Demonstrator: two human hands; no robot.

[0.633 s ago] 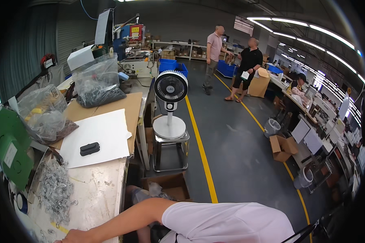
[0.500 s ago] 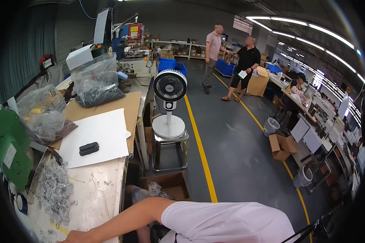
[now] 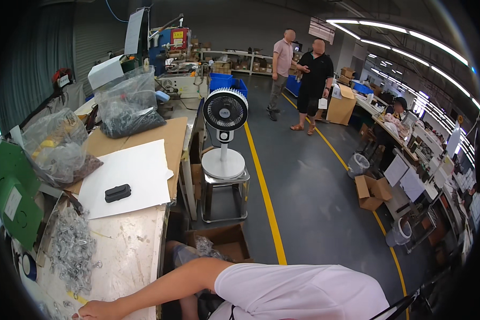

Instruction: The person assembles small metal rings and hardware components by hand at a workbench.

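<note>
My right hand (image 3: 98,310) reaches in at the lower left over the worktable (image 3: 136,240), its fingers curled together. What they hold, if anything, is cut off by the frame's dark lower rim. Just beyond it lies a heap of small silver metal hooks (image 3: 72,250), like snap clasps. My left hand is out of view. Farther up, a small black oblong case (image 3: 118,193) rests on a white sheet (image 3: 144,165), which lies on brown cardboard (image 3: 170,130).
Clear bags of dark parts (image 3: 130,120) stand behind the sheet, beside a green machine (image 3: 16,197). A fan (image 3: 225,113) on a metal stool stands right of the table, with an open carton (image 3: 226,240) below. Two people (image 3: 316,80) stand in the aisle.
My right hand has risen slightly and shows more fully. In the aisle, the person in black has turned and shifted left, lowering the white item.
</note>
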